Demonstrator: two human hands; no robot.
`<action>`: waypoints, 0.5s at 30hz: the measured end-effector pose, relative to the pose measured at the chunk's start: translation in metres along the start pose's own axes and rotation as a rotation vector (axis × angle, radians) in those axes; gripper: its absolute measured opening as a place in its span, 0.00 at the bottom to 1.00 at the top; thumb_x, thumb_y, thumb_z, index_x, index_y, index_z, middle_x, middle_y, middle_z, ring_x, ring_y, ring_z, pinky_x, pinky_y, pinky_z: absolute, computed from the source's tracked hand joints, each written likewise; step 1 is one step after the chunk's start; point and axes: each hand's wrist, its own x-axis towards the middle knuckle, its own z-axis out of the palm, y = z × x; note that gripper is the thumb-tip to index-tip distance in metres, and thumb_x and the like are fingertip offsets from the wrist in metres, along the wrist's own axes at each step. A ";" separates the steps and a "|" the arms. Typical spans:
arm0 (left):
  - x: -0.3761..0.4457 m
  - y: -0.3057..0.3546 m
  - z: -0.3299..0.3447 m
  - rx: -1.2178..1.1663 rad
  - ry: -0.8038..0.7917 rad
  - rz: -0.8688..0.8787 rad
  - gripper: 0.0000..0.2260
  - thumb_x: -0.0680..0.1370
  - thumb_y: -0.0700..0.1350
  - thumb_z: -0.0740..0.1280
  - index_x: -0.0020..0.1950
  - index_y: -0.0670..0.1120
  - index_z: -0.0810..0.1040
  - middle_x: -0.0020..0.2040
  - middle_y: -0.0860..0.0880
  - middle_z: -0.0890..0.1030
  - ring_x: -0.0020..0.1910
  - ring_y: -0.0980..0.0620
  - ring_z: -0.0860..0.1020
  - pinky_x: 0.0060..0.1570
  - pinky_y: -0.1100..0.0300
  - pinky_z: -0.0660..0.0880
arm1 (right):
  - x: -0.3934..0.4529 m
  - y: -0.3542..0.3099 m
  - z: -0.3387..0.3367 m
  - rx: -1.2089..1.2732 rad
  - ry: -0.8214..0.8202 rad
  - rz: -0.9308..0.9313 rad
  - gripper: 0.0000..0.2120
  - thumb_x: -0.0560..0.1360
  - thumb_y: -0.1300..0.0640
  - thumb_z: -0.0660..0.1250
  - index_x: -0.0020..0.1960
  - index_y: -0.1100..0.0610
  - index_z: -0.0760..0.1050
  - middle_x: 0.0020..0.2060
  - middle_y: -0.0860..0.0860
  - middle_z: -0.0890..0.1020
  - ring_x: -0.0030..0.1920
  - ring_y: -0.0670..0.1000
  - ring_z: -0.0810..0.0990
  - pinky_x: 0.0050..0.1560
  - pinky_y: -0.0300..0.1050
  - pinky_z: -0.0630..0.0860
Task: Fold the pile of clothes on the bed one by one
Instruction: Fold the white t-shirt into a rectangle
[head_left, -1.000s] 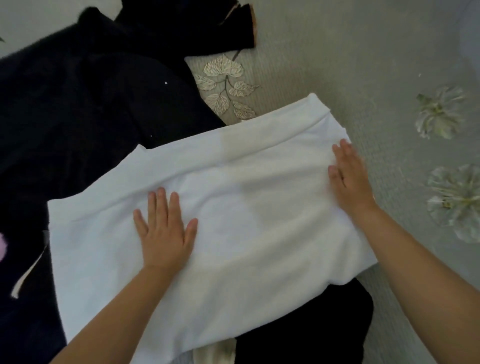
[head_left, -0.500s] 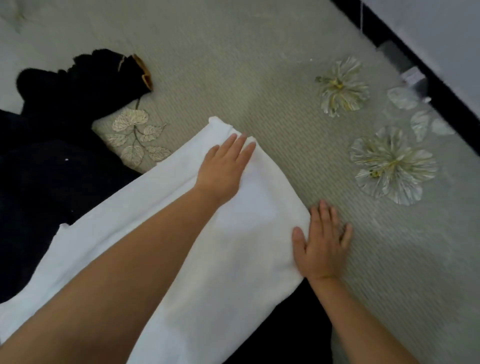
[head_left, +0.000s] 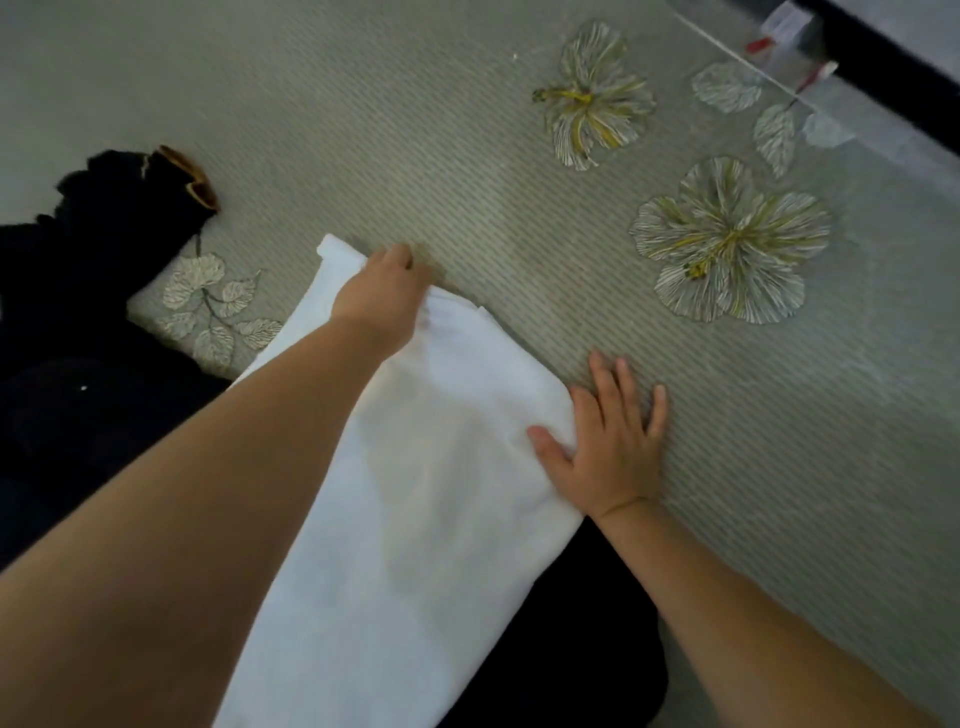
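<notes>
A white garment (head_left: 415, 493) lies partly folded on the bed, running from the bottom left up to the middle. My left hand (head_left: 382, 296) reaches across it and grips its far top edge, fingers curled into the cloth. My right hand (head_left: 608, 436) lies flat with spread fingers on the bedspread at the garment's right edge, its thumb touching the white cloth. A pile of dark clothes (head_left: 67, 364) lies to the left, and more dark cloth (head_left: 576, 649) shows under the white garment at the bottom.
The grey-green bedspread (head_left: 415, 130) with embroidered flowers (head_left: 727, 244) stretches to the right and back. The bed's edge, a dark strip and small items (head_left: 784, 31) are at the top right corner.
My left hand went from lying flat on the garment's far corner to curling around its edge. My right hand shifted slightly, still flat at the right edge. The view moved closer and rightwards.
</notes>
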 end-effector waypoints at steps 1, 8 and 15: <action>-0.006 -0.005 0.001 -0.024 0.046 0.016 0.10 0.75 0.35 0.60 0.56 0.36 0.72 0.56 0.38 0.69 0.56 0.41 0.68 0.44 0.53 0.63 | 0.000 0.000 0.000 0.019 0.008 -0.006 0.24 0.67 0.40 0.57 0.44 0.59 0.79 0.58 0.60 0.78 0.60 0.64 0.75 0.58 0.71 0.62; -0.091 -0.034 0.008 -0.074 0.343 0.159 0.08 0.72 0.28 0.60 0.49 0.33 0.74 0.48 0.36 0.72 0.49 0.39 0.71 0.33 0.53 0.63 | -0.003 -0.007 -0.022 0.206 0.000 -0.139 0.16 0.63 0.49 0.66 0.34 0.64 0.77 0.46 0.63 0.82 0.48 0.66 0.81 0.51 0.68 0.70; -0.211 -0.080 0.016 -0.075 0.524 0.101 0.08 0.64 0.24 0.63 0.41 0.30 0.75 0.40 0.32 0.76 0.38 0.33 0.76 0.32 0.46 0.75 | -0.062 -0.083 -0.089 0.290 0.293 -0.458 0.06 0.66 0.66 0.62 0.36 0.65 0.77 0.22 0.55 0.74 0.20 0.54 0.72 0.24 0.36 0.67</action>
